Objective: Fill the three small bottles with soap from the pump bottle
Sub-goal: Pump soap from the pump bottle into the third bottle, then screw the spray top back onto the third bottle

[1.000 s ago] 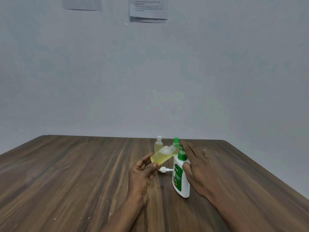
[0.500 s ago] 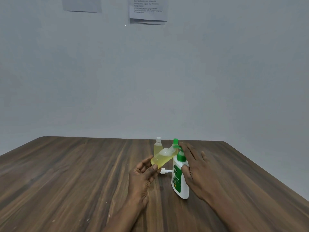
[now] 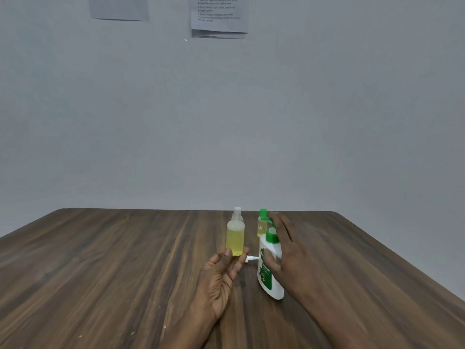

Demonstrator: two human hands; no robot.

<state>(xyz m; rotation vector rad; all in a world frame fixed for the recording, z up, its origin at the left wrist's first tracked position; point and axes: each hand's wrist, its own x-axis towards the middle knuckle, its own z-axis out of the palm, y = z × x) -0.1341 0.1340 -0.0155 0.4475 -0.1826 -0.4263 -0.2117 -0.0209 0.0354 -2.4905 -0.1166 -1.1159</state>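
- My left hand holds a small clear bottle upright by its base, thumb and fingertips closed around the bottom; it is nearly full of yellow soap and I see no cap on it.
- My right hand wraps the white pump bottle, thumb across the front label and fingers stretched up past the green collar; the bottle stands on the tabletop, leaning a little.
- The two hands are apart, each clamped on its own bottle, with a narrow gap between the small bottle and the pump bottle.
- A white pump cap lies on its side on the tabletop in that gap, just behind my left fingertips.
- A second small bottle, clear with a white top, stands directly behind the one I hold and is mostly hidden by it.
- A third small bottle, with a green cap and yellow contents, stands behind the pump bottle, partly covered by my right fingers.
- Two printed sheets hang on the grey wall above; the text is too small to read.
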